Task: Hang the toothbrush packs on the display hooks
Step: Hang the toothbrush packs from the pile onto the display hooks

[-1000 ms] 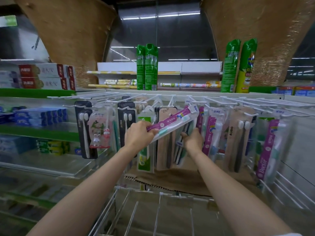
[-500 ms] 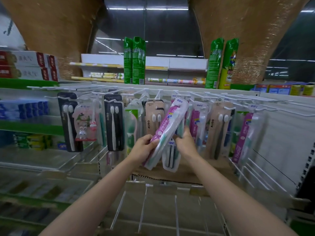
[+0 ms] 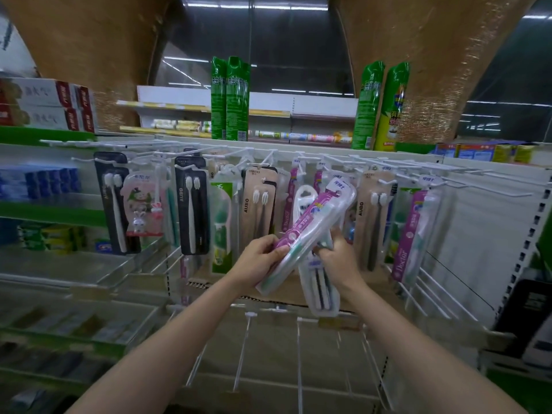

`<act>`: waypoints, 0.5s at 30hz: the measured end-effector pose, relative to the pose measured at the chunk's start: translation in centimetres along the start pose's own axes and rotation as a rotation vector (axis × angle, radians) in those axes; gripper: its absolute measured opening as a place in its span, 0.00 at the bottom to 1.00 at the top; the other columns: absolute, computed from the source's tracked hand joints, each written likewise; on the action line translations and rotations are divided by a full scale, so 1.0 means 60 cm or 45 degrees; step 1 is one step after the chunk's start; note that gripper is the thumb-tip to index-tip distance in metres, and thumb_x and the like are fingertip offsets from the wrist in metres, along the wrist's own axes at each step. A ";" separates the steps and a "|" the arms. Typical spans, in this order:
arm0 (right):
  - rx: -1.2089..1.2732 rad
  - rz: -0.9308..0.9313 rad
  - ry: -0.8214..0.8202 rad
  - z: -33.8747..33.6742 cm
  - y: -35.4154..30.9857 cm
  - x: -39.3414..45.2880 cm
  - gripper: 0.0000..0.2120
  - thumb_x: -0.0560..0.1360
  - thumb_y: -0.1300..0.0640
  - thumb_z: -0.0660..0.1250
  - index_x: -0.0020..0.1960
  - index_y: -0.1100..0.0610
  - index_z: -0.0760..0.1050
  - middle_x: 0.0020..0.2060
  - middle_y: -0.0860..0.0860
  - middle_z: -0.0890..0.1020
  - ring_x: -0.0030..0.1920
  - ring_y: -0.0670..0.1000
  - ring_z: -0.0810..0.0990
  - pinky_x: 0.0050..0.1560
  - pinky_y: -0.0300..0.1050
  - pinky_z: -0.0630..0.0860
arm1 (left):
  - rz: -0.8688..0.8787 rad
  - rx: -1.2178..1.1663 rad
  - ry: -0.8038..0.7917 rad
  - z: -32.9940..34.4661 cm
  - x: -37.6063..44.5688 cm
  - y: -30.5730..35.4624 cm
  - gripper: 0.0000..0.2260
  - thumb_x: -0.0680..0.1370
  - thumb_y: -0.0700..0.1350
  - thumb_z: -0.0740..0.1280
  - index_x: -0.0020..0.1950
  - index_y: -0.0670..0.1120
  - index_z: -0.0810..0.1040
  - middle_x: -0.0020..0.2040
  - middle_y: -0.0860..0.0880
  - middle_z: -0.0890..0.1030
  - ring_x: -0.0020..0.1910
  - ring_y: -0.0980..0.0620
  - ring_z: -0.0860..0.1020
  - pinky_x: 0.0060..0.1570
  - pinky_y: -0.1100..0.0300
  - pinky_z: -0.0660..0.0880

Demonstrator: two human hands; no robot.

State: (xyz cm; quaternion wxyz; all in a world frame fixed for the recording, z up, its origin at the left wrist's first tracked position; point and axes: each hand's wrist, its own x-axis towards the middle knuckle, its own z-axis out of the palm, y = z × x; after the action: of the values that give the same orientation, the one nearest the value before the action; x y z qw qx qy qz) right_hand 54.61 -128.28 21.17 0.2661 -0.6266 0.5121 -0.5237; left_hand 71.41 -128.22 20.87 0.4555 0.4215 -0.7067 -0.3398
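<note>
Since a second ago the purple-and-clear plastic toothbrush pack has swung from lying nearly flat across both hands to standing steeply tilted, its white header card now raised up and to the right toward the white wire display hooks. The left hand grips this pack round its lower half, thumb on the front and fingers curled behind, so the pack's bottom end sticks out just below the hand. The right hand is curled round the upper part of a second clear blister pack with dark-handled brushes, which hangs down from that grip, just right of the left hand; its fingertips touch the back of the tilted purple pack. Beyond the raised header, other packs already hang on the hooks: a beige card pack with two white brush heads up and left of the left hand, a black card pack farther left, and a purple pack lettered Doctor well to the right of the right hand.
</note>
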 end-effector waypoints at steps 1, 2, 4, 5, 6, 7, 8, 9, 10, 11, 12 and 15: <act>-0.012 0.020 0.013 -0.005 0.007 -0.002 0.12 0.78 0.65 0.59 0.58 0.53 0.68 0.47 0.53 0.78 0.46 0.52 0.79 0.44 0.39 0.79 | -0.002 -0.009 -0.006 0.002 0.000 0.003 0.07 0.79 0.44 0.63 0.41 0.46 0.74 0.39 0.50 0.77 0.38 0.54 0.74 0.39 0.63 0.70; -0.040 0.044 0.016 -0.011 0.012 -0.004 0.12 0.78 0.64 0.60 0.59 0.54 0.69 0.47 0.54 0.79 0.47 0.54 0.79 0.45 0.44 0.79 | -0.017 -0.031 -0.003 0.004 0.001 0.004 0.08 0.79 0.44 0.63 0.40 0.46 0.74 0.39 0.49 0.77 0.38 0.53 0.75 0.40 0.63 0.71; -0.103 0.068 0.008 -0.019 0.020 -0.008 0.14 0.77 0.63 0.61 0.61 0.54 0.69 0.47 0.53 0.79 0.47 0.53 0.79 0.42 0.41 0.76 | -0.085 -0.127 0.032 0.007 0.006 0.003 0.08 0.79 0.44 0.63 0.40 0.46 0.74 0.41 0.45 0.78 0.42 0.45 0.78 0.44 0.53 0.74; -0.124 0.079 0.013 -0.023 0.022 -0.010 0.14 0.77 0.63 0.62 0.62 0.54 0.69 0.47 0.53 0.79 0.46 0.51 0.78 0.40 0.38 0.74 | -0.125 -0.175 0.047 0.007 0.008 0.003 0.08 0.79 0.44 0.63 0.41 0.45 0.75 0.42 0.42 0.79 0.45 0.40 0.79 0.47 0.48 0.75; -0.142 0.086 0.017 -0.028 0.022 -0.011 0.14 0.77 0.62 0.62 0.62 0.55 0.69 0.47 0.53 0.79 0.45 0.50 0.78 0.38 0.37 0.73 | -0.156 -0.203 0.052 0.008 0.012 0.003 0.07 0.79 0.44 0.63 0.42 0.44 0.75 0.44 0.40 0.80 0.47 0.38 0.79 0.50 0.45 0.75; -0.159 0.091 0.016 -0.032 0.023 -0.012 0.14 0.77 0.62 0.63 0.62 0.56 0.69 0.46 0.53 0.79 0.44 0.50 0.78 0.37 0.36 0.73 | -0.187 -0.225 0.051 0.010 0.015 0.004 0.07 0.79 0.45 0.63 0.44 0.44 0.76 0.46 0.38 0.81 0.49 0.37 0.80 0.53 0.43 0.75; -0.178 0.105 0.004 -0.035 0.022 -0.013 0.14 0.77 0.62 0.63 0.62 0.57 0.70 0.46 0.53 0.79 0.44 0.51 0.78 0.37 0.37 0.73 | -0.226 -0.253 0.055 0.010 0.019 0.002 0.08 0.79 0.45 0.62 0.46 0.43 0.76 0.48 0.37 0.81 0.50 0.37 0.80 0.54 0.42 0.75; -0.192 0.117 -0.005 -0.039 0.023 -0.013 0.13 0.76 0.62 0.63 0.61 0.57 0.70 0.47 0.54 0.79 0.44 0.51 0.78 0.37 0.37 0.73 | -0.271 -0.282 0.056 0.012 0.020 0.002 0.09 0.80 0.46 0.62 0.49 0.41 0.76 0.50 0.36 0.81 0.49 0.37 0.81 0.54 0.42 0.77; -0.211 0.127 -0.013 -0.042 0.024 -0.014 0.13 0.76 0.62 0.63 0.60 0.57 0.70 0.48 0.55 0.79 0.45 0.52 0.79 0.37 0.37 0.74 | -0.312 -0.312 0.061 0.013 0.021 -0.001 0.09 0.80 0.46 0.61 0.50 0.40 0.76 0.51 0.35 0.81 0.49 0.37 0.81 0.54 0.41 0.77; -0.229 0.132 -0.018 -0.045 0.026 -0.014 0.13 0.76 0.62 0.63 0.60 0.57 0.69 0.49 0.56 0.80 0.45 0.53 0.80 0.36 0.37 0.75 | -0.341 -0.334 0.074 0.015 0.023 -0.005 0.10 0.80 0.46 0.61 0.50 0.40 0.75 0.52 0.34 0.80 0.50 0.36 0.80 0.54 0.41 0.76; -0.240 0.136 -0.023 -0.047 0.028 -0.014 0.13 0.77 0.61 0.63 0.60 0.56 0.69 0.49 0.56 0.80 0.45 0.53 0.80 0.35 0.38 0.75 | -0.356 -0.353 0.091 0.017 0.025 -0.007 0.10 0.80 0.46 0.61 0.50 0.40 0.76 0.52 0.33 0.80 0.51 0.35 0.80 0.55 0.39 0.76; -0.260 0.147 -0.025 -0.054 0.028 -0.016 0.13 0.77 0.61 0.62 0.61 0.56 0.69 0.50 0.56 0.80 0.44 0.52 0.80 0.34 0.37 0.74 | -0.356 -0.363 0.151 0.029 0.036 0.001 0.11 0.80 0.48 0.61 0.52 0.40 0.76 0.52 0.36 0.80 0.50 0.38 0.80 0.54 0.42 0.77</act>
State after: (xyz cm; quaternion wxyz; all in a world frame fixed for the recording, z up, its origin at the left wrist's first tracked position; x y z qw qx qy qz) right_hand 51.10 -127.27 20.34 0.2356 -0.6249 0.5954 -0.4466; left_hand 69.26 -129.98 21.08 0.4999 0.4659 -0.5580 -0.4709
